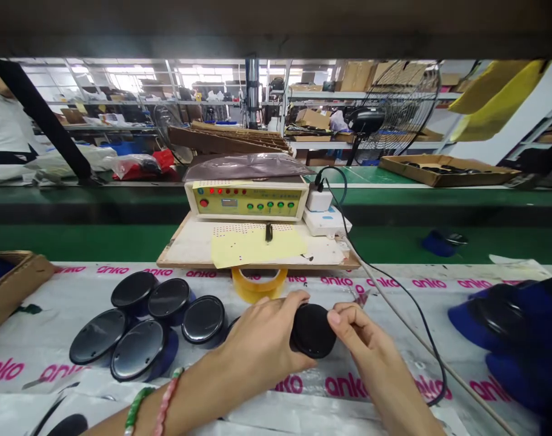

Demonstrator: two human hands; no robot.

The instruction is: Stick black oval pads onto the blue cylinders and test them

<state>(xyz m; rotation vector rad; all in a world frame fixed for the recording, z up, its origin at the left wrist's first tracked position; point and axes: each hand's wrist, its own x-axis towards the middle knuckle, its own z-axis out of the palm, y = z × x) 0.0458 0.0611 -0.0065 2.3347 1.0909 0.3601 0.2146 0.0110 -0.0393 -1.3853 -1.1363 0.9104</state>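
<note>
My left hand is wrapped around a round black-faced object, its flat dark disc turned up toward me. At the disc's right edge, the thumb and fingertips of my right hand are pinched together; what lies between them, if anything, is too small to make out. Left of my hands, several round blue cups with glossy black tops stand close together on the printed sheet. One of them is partly hidden behind my left hand. A roll of yellow tape lies just beyond my hands.
A control box with lights and buttons sits on a wooden board, beside a white power strip. A black cable runs down the right side. Blue pieces are heaped right; a cardboard box stands left.
</note>
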